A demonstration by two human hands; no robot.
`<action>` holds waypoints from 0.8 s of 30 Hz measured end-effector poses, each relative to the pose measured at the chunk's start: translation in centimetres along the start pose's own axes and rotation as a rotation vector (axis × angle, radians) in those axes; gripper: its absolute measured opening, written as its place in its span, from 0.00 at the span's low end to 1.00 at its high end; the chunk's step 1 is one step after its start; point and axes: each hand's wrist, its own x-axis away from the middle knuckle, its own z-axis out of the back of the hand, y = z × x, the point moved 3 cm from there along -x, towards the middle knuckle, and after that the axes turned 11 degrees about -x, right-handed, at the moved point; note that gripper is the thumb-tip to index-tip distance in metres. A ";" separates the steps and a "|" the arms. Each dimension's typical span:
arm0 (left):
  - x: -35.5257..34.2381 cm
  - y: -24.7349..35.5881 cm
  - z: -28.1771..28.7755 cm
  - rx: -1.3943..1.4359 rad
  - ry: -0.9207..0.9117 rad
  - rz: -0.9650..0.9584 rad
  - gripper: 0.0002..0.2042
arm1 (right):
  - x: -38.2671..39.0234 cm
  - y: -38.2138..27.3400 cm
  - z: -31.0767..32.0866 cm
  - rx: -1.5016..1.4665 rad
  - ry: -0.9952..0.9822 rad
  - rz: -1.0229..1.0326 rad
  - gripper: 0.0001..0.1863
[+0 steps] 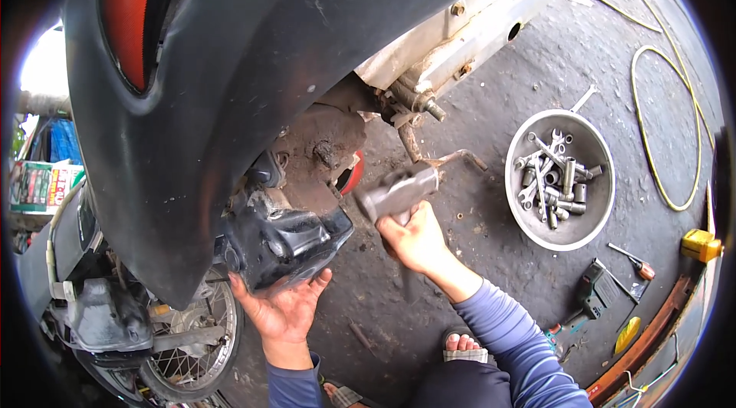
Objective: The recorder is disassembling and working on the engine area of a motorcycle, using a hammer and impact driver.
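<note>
A motorbike's black and red body panel [207, 48] fills the upper left, its dirty frame [452, 32] showing behind it. Below the panel is a scuffed black housing [295, 235] with a dirt-caked metal part [322, 155] above it. My left hand [287, 308] cups this housing from underneath, thumb and fingertips against it. My right hand [414, 239] is closed round the handle of a hammer [395, 190], whose slightly blurred head is just right of the housing, near a bent rusty pedal [464, 159].
A steel bowl [525, 209] of wrenches and sockets lies right, near a drill [598, 293], screwdriver [640, 270] and yellow container [698, 247]. A pale hose [648, 197] loops behind. A spoked wheel [199, 354] stands lower left. My sandalled foot [464, 347] shows below.
</note>
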 end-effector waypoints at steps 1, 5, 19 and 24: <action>0.0 0.0 0.1 0.015 0.020 0.001 0.40 | 0.2 0.9 0.0 0.027 0.039 -0.278 0.09; 0.1 0.0 0.4 0.026 0.048 -0.013 0.39 | 0.6 0.9 0.2 -0.086 0.095 -0.429 0.04; 0.0 -0.4 0.6 0.031 0.040 0.024 0.39 | 0.3 0.9 0.3 0.172 -0.048 -0.405 0.10; 0.4 -0.7 0.5 0.024 0.038 0.015 0.39 | 0.1 1.3 1.0 -0.101 0.090 -0.419 0.10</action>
